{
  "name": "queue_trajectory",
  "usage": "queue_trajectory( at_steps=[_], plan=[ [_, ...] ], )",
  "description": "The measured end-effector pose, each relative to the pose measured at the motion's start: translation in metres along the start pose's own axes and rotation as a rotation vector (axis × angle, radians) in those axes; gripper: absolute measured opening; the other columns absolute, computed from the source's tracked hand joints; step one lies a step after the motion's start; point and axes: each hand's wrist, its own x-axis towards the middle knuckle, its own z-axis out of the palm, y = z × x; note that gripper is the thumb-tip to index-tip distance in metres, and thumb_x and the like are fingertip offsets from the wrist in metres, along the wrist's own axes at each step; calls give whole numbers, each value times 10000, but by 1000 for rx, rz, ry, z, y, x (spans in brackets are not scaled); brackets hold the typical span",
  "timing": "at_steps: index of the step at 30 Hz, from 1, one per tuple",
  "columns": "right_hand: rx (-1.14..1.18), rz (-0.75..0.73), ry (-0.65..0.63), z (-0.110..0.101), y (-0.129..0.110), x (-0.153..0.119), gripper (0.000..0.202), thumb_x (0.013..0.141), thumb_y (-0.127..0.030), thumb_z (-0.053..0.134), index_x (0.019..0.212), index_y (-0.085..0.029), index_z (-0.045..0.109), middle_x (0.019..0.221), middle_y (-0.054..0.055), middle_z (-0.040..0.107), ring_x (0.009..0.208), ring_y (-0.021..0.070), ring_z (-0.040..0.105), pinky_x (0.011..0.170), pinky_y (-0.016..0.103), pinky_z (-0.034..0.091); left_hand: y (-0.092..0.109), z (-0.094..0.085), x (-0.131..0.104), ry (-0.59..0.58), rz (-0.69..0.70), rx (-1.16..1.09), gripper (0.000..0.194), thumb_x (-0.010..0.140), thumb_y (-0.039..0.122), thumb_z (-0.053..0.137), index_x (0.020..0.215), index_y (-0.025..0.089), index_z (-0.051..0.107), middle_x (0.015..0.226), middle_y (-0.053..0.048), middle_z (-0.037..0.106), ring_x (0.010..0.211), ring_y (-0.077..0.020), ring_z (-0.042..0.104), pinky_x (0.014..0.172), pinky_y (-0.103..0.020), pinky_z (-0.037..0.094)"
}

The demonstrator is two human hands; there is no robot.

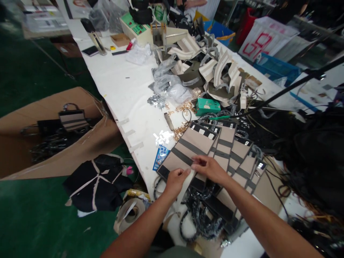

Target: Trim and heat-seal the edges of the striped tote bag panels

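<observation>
On the green floor at far left, an open brown cardboard box (53,143) holds a striped tan-and-black bag panel (73,120) and dark chains. Just right of it, a heap of black fabric with pale trim (99,186) lies beside a roll of cream tape (130,213). Further right, the long white bench (120,86) carries a small blue printed packet (160,154) and a scatter of gold metal clasps (182,129). At the bench's near edge, the left hand (176,181) is closed, pinching the lower end of a cream tape strip (188,179) between thumb and fingers. The right hand (211,169), fingers curled, presses the strip's upper end onto the nearest tan card panel with black bands (185,150), the front one of a fanned row of like panels (236,150). Beneath the forearms lie coiled black chain straps (204,218). Behind sits a teal box (208,106); black material (317,157) fills the far right.
</observation>
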Motion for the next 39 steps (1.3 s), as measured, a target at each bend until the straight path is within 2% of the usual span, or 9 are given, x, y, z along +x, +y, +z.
queue_trajectory(
  at_steps=[4, 7, 10, 15, 18, 21, 29, 35, 39],
  plan=[
    [151, 91, 8, 38, 2, -42, 316, 785, -500, 699, 832, -187, 704, 621, -39, 582, 575, 115, 468, 555, 269, 336, 13, 4, -17, 0, 60, 13, 513, 801, 649, 610, 643, 161, 620, 593, 26, 560, 597, -124, 495, 573, -251, 378],
    [252, 93, 100, 40, -4, -52, 292, 763, -478, 714, 824, -192, 702, 642, -35, 610, 594, 121, 488, 577, 271, 351, 24, 4, -33, -15, 172, 55, 373, 812, 509, 681, 978, 176, 719, 942, -36, 741, 884, -188, 652, 810, -281, 494],
    [240, 80, 91, 34, -12, -58, 274, 764, -464, 703, 843, -202, 710, 662, -28, 635, 615, 137, 518, 598, 281, 380, 34, 1, -47, -69, 310, 140, 382, 838, 307, 666, 1211, 225, 667, 1223, -56, 721, 1117, -207, 652, 1010, -316, 474],
    [-49, 14, 101, 27, -18, -68, 262, 813, -455, 647, 938, -232, 704, 726, -18, 671, 666, 164, 582, 619, 295, 437, 41, -4, -56, -42, 359, 296, 209, 842, 263, 632, 1021, 230, 735, 1006, -22, 781, 918, -184, 702, 878, -295, 517],
    [-346, -163, 171, 23, -29, -72, 279, 847, -408, 639, 1084, -264, 677, 980, 22, 716, 859, 184, 647, 773, 319, 492, 41, -7, -57, -20, 376, 406, 132, 844, 284, 629, 902, 214, 725, 879, -16, 766, 817, -170, 687, 779, -275, 496],
    [-648, -338, 65, 20, -46, -71, 205, 921, -375, 558, 1050, -284, 689, 1037, 32, 712, 952, 190, 644, 841, 332, 464, 40, -10, -55, -14, 428, 491, 109, 847, 255, 605, 848, 210, 704, 824, -6, 735, 773, -154, 661, 725, -258, 460],
    [-1044, -363, -58, 21, -65, -44, 147, 874, -276, 563, 810, -228, 687, 844, 36, 710, 819, 191, 625, 776, 354, 377, 48, -17, -43, 4, 563, 690, 131, 888, 236, 566, 790, 218, 651, 797, 0, 659, 756, -146, 604, 688, -267, 380],
    [-810, -223, 98, 14, -43, -2, 181, 834, -263, 534, 730, -234, 680, 777, 10, 705, 730, 163, 602, 702, 307, 376, 52, -16, -28, -14, 582, 662, 201, 946, 270, 505, 802, 217, 636, 834, -23, 640, 790, -156, 602, 712, -278, 391],
    [-545, -77, 234, -10, -29, 50, 242, 842, -338, 505, 741, -226, 694, 742, -5, 714, 689, 153, 619, 647, 269, 424, 33, -8, -16, -62, 488, 472, 208, 920, 333, 567, 770, 215, 651, 815, -23, 653, 802, -161, 606, 739, -281, 403]
  ],
)
